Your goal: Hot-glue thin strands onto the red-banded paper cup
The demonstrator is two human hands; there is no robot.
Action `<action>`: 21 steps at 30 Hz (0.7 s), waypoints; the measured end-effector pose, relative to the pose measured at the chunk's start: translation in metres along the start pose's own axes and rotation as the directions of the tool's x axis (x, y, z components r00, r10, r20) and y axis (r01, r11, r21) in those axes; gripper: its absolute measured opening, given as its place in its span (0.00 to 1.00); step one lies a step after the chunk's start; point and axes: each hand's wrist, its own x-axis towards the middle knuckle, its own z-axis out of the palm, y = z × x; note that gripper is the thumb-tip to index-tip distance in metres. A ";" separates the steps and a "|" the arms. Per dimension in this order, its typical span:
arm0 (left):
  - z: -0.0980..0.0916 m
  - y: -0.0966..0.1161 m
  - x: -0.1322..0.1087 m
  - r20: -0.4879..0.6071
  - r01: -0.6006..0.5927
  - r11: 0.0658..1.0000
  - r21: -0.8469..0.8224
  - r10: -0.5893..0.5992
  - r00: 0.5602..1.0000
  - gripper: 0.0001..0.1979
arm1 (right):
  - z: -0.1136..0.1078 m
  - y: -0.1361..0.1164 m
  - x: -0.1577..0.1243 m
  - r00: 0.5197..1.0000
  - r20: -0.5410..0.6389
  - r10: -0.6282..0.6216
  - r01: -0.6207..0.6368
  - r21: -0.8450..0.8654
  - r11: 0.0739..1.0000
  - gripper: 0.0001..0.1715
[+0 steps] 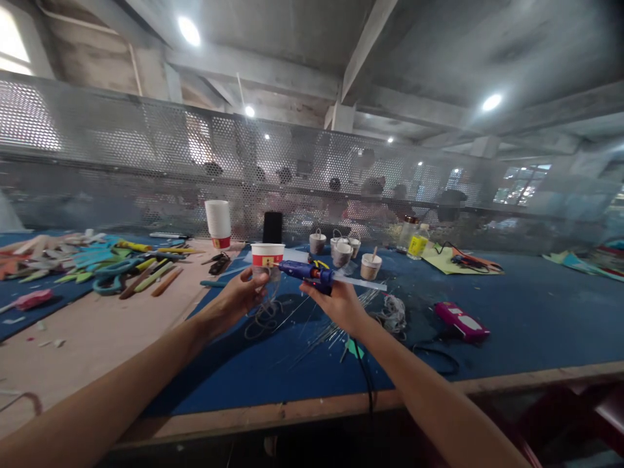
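L hand (244,292) w/ red-wht cup (266,258) in grip, R hand (340,303) round glue gun (303,270)

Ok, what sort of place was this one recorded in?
Likely a craft workshop, judging by the glue gun in the right hand, the stacked paper cups and the bare concrete beam overhead.

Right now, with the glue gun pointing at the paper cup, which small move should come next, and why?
Probably the right hand should squeeze a little glue from the glue gun onto the paper cup: the nozzle is aimed closely at its side, and the left hand holds it upright.
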 end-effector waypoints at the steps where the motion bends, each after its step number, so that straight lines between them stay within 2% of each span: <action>1: 0.000 0.000 0.001 -0.024 -0.012 1.000 0.015 0.013 1.000 0.20 | 0.000 0.001 0.000 1.000 0.002 -0.029 0.029 -0.049 0.998 0.18; 5: 0.001 -0.001 0.003 -0.052 -0.036 0.998 0.047 0.039 0.998 0.22 | 0.001 0.005 -0.003 0.994 0.061 -0.091 0.103 -0.224 0.969 0.16; 10: 0.002 -0.002 0.003 -0.057 -0.056 0.996 0.071 0.060 0.997 0.23 | 0.001 0.001 -0.007 0.992 0.113 -0.056 0.098 -0.406 0.909 0.14; 21: 0.002 -0.003 0.003 -0.020 -0.079 0.990 0.120 0.082 0.996 0.23 | -0.004 -0.012 -0.007 0.990 0.135 -0.028 0.086 -0.445 0.891 0.12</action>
